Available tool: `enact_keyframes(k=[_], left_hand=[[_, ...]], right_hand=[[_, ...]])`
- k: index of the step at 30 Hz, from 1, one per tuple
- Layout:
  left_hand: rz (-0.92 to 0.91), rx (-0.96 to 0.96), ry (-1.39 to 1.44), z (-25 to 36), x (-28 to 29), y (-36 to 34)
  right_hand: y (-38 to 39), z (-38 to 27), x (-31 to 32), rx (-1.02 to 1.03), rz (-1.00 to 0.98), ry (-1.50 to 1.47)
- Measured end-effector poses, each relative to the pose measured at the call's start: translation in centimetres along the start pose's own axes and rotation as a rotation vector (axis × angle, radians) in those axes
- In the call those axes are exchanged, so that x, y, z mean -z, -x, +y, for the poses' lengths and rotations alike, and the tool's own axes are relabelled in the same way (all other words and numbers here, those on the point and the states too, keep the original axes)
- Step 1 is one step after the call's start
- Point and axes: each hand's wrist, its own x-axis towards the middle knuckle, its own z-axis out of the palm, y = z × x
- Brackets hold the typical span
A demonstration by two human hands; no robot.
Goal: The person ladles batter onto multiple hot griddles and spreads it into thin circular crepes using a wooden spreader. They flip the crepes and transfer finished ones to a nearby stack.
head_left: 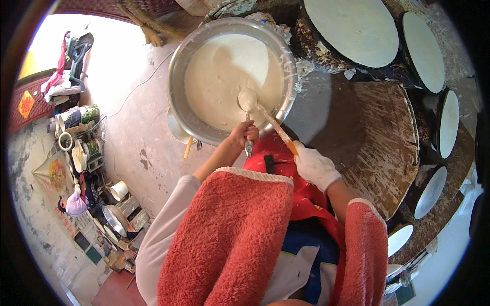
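Note:
A large steel basin [180, 76] of pale batter [214, 81] is in front of me. My bare left hand [244, 134] grips the metal handle of a ladle [247, 98], whose batter-coated bowl is over the basin. My right hand [311, 164], in a white glove, holds the orange handle of a long, batter-smeared wooden scraper [275, 126]. The scraper's tip meets the ladle's bowl or lies just beside it; I cannot tell which. A coral towel [224, 229] and red cloth lie over my front, below my hands.
Several round griddles [349, 25] with pale surfaces curve along the right, beside a streaked wooden board [383, 143]. A pale container [176, 127] sits under the basin's left side. Buckets [76, 117] and clutter line the left wall, with a scooter [76, 61] farther back and a straw broom [148, 28] at the top.

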Motion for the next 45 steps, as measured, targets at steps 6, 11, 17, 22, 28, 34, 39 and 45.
enact_keyframes(k=[6,11,17,22,28,34,39,45], left_hand=[[-0.517,-0.005,0.346,-10.0,-8.5,6.4],[-0.835,-0.034,0.133,-14.5,-14.5,13.6],[-1.151,-0.117,-0.327,-18.5,-18.7,21.8],[-0.914,-0.594,-0.887,-18.3,-19.7,27.3],[-0.659,-0.282,-0.221,-18.1,-13.6,25.2],[0.303,-1.057,-1.413,-21.9,-10.4,19.8],[0.187,-0.417,-1.256,-28.1,-13.2,11.8],[0.181,0.282,-1.044,-37.0,-14.7,-0.1]], right_hand=[[5.5,-0.5,4.6,-0.169,-0.195,-0.836],[9.1,-1.3,8.1,0.01,-0.197,-1.026],[10.9,-2.9,10.9,0.565,0.319,-0.633],[8.9,-3.1,11.0,0.793,1.039,-0.193],[8.8,4.0,5.3,0.595,0.746,-0.087],[13.3,12.3,-0.9,-0.316,0.639,-0.786],[16.7,17.8,-6.7,-0.019,1.086,-0.797],[23.0,21.5,-17.5,-0.243,1.46,-1.338]])
